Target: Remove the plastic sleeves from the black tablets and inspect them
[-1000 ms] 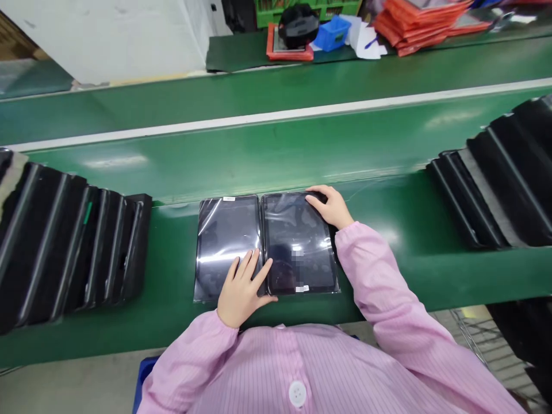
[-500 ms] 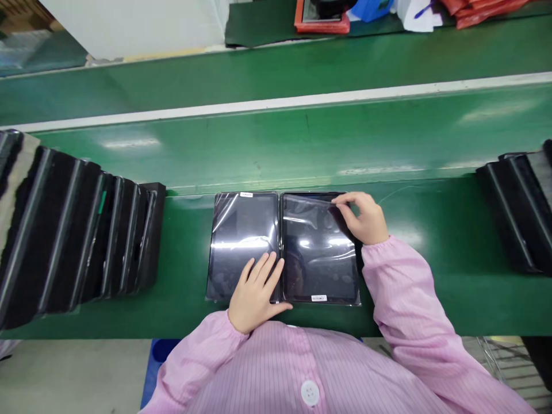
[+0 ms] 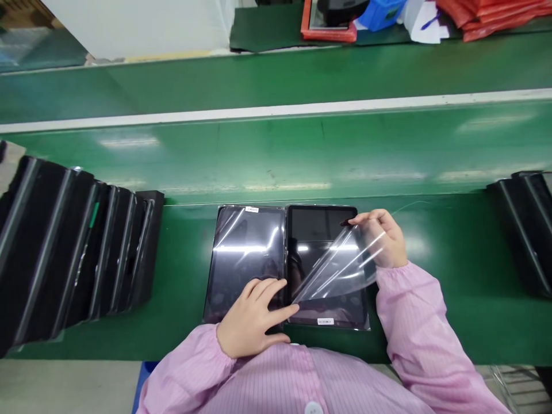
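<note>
Holders of black ridged foam [image 3: 81, 247] lean in a row on the green conveyor belt [image 3: 181, 339], well left of the left hand [image 3: 254, 313]. That hand lies flat and open, fingers slightly spread, across the lower inner corner of the left tablet [image 3: 245, 259], whose screen is under glossy film with a small white label at its top edge. Its thumb stretches onto the neighbouring right tablet [image 3: 321, 236], touching the low end of the clear protective film [image 3: 338, 264], which is peeled up and back from that screen. The right hand [image 3: 382, 238] pinches the film's raised corner between thumb and forefinger, just beside the tablet's right edge, with more black holders [image 3: 520, 230] well off to its right
</note>
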Motion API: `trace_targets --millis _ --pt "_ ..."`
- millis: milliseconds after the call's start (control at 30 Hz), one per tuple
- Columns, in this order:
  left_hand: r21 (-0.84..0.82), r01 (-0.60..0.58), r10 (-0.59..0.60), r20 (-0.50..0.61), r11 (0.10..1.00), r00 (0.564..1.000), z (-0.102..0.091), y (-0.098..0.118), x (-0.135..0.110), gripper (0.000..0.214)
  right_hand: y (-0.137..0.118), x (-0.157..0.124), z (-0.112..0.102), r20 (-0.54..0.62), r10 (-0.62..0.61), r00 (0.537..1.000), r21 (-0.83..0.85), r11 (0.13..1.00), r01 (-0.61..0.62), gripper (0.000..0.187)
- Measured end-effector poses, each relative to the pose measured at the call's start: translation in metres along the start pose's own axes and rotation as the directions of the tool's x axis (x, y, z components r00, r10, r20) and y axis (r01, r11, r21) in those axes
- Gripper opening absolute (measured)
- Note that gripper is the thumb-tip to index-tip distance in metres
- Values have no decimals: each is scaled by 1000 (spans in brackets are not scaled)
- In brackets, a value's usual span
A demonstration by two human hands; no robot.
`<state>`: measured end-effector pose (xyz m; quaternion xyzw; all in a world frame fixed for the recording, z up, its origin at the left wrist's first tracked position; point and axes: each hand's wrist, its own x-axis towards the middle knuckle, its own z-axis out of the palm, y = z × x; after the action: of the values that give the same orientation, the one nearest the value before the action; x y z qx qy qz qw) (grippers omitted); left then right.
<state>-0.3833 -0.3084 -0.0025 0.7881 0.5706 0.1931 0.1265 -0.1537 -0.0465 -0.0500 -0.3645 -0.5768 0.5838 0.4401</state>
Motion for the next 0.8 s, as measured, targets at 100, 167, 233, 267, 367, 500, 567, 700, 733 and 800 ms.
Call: trace_targets --millis 100,167,233,267,367,500,567,700,733,800 --pt "-32 -65 61 -100 997 993 1 -1 4 30 -2 -1 0 -3 25 1000 22 999 -25 20" --pt "-41 -82 72 -190 996 979 1 1 9 13 -4 -2 0 -3 34 999 30 999 -34 19" --pt "-48 -39 26 -246 998 969 1 3 16 16 -6 -3 1 -5 36 999 23 999 -36 19" --pt "-42 19 -29 -255 999 966 1 3 20 17 -6 -3 1 -6 36 999 15 999 -36 18" --pt "70 243 -221 -236 967 946 0 5 32 21 -7 -3 1 -4 45 999 -16 999 -45 16" --pt "203 327 -288 -200 923 937 3 3 42 41 -9 -4 1 -3 67 998 -32 997 -67 16" --pt "193 322 -283 -203 927 937 4 1 44 43 -10 -4 1 -5 70 998 -32 997 -70 15" --pt "58 312 -285 -276 948 918 5 -3 43 23 -11 -4 3 -19 84 996 -36 996 -85 12" --pt "13 314 -297 -291 949 910 5 -3 42 17 -11 -4 3 -21 88 996 -34 995 -88 12" --pt "-44 322 -319 -306 946 897 6 -4 41 15 -11 -4 3 -20 84 996 -25 996 -84 11"
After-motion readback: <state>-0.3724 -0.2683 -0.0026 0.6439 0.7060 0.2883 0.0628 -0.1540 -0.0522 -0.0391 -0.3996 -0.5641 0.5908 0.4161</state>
